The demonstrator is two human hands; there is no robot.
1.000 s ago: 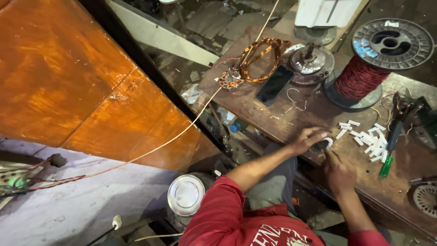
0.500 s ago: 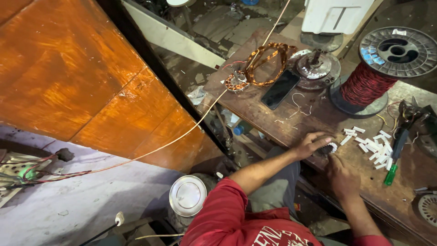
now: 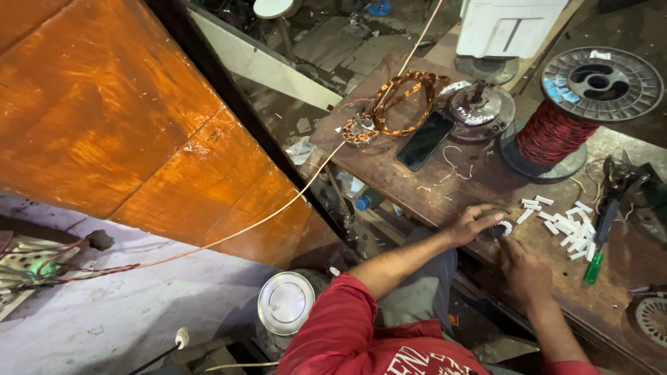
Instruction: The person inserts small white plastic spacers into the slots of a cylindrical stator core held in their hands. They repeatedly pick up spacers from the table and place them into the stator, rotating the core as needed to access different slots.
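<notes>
My left hand (image 3: 471,222) and my right hand (image 3: 522,269) meet at the near edge of a wooden workbench (image 3: 486,187). Between them sits a small dark round part (image 3: 497,231) with white slips in it; both hands' fingers are on it. The part is mostly hidden by my fingers. Just right of it lies a scatter of small white paper slips (image 3: 566,223).
On the bench are a green-handled tool (image 3: 597,258), a spool of red wire (image 3: 559,132), a black phone (image 3: 425,140), a copper coil (image 3: 405,97) and a metal motor part (image 3: 479,105). A thin copper wire (image 3: 229,236) runs left across an orange panel (image 3: 104,118). A round metal lid (image 3: 286,303) lies below.
Both hands stay on the small round part at the bench edge, fingers shifting slightly. The view has drifted a little, so the bench sits lower in frame.
</notes>
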